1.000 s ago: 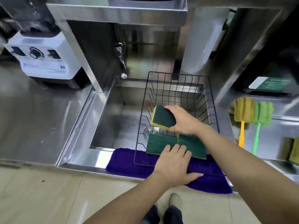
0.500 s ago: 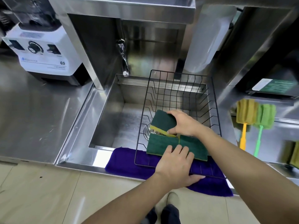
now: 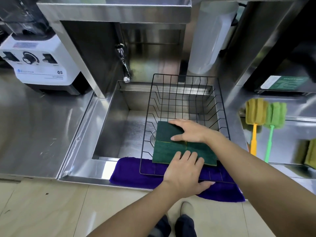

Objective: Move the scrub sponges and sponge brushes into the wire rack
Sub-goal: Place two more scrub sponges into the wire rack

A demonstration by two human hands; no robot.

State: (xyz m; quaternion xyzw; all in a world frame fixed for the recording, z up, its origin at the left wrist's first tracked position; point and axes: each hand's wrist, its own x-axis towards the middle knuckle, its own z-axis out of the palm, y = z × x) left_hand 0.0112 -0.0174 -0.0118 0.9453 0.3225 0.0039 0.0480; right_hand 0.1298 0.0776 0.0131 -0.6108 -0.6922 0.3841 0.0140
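Head view: third scrub sponge going flat into the wire rack (image 3: pixel 185 100); rack perch is the weak point.
Near to far: left hand (image 3: pixel 185 170) lies spread on the rack's front rim and the near scrub sponges (image 3: pixel 171 152); right hand (image 3: pixel 189 130), fingers flat, presses the third sponge (image 3: pixel 166 131) down just behind them. Risk: rack front rests on the purple cloth (image 3: pixel 136 170) with its body over the sink (image 3: pixel 119 117), so a hard push could probably tip or slide it. Sponge brushes (image 3: pixel 265 113) and another sponge (image 3: pixel 307 153) lie on the steel surface (image 3: pixel 282 147) to the right, not yet moved. Beyond: tap, blender on the left, steel backsplash.
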